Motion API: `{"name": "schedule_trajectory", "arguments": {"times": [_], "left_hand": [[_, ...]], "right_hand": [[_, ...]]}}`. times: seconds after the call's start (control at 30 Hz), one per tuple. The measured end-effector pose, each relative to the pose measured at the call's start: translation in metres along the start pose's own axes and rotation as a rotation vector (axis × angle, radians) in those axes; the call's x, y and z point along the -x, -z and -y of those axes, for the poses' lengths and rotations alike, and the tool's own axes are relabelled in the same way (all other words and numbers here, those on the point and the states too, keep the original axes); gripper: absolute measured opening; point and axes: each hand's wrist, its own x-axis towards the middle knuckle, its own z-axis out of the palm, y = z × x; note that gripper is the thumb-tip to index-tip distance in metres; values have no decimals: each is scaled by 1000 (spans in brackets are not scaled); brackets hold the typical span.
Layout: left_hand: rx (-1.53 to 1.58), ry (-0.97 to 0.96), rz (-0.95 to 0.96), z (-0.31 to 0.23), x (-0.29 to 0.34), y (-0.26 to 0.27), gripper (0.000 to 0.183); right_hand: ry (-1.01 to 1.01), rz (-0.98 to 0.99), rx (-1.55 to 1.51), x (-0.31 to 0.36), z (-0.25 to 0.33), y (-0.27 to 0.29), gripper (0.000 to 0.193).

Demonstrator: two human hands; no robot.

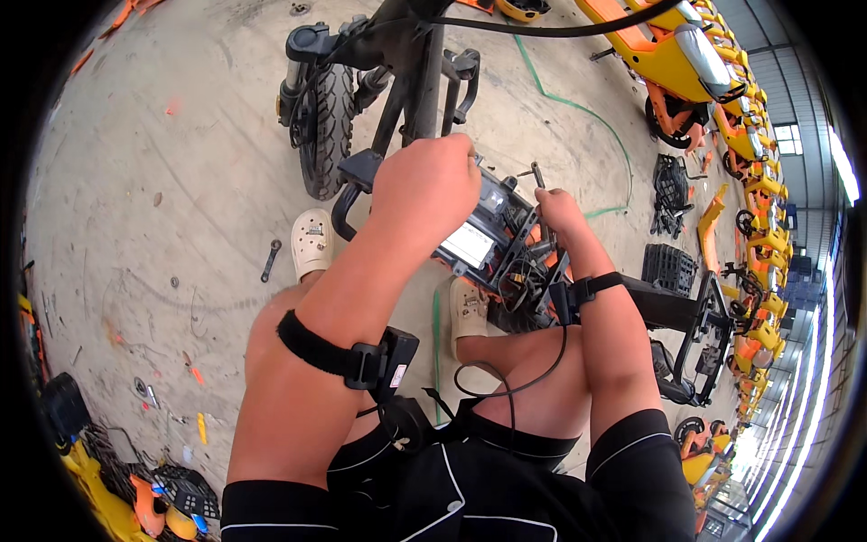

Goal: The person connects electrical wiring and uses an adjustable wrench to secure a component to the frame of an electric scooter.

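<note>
In front of me stands a stripped scooter frame [420, 86] with a black open compartment [495, 203] in its middle. A grey-white label faces up there, and loose wires [521, 287] show beside it. My left hand [429, 181] is closed at the left edge of this compartment; its fingertips and whatever they grip are hidden. On the other side, my right hand [562, 215] is closed around what looks like a T-handle wrench [536, 172], whose metal end sticks out past the fingers. Both forearms wear black straps with small boxes.
The scooter's front wheel [327, 131] stands ahead to the left. A wrench [271, 260] lies on the concrete floor by my left shoe [312, 242]. Rows of yellow scooters [673, 59] line the right, near black crates [669, 267]. Yellow and orange parts [149, 506] lie at lower left.
</note>
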Motion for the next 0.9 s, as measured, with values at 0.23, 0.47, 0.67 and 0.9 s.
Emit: {"name": "schedule_trajectory", "arguments": {"times": [0.23, 0.47, 0.67, 0.9], "left_hand": [[16, 6, 7, 2, -3, 4, 22], [5, 3, -6, 8, -1, 11, 22], [-7, -2, -23, 14, 2, 16, 21], [12, -11, -45, 18, 2, 18, 20]], "right_hand": [[69, -91, 222, -1, 9, -15, 47], [22, -68, 245, 7, 24, -19, 47], [24, -118, 288, 9, 26, -27, 47], [-44, -151, 239, 8, 27, -40, 49]]}}
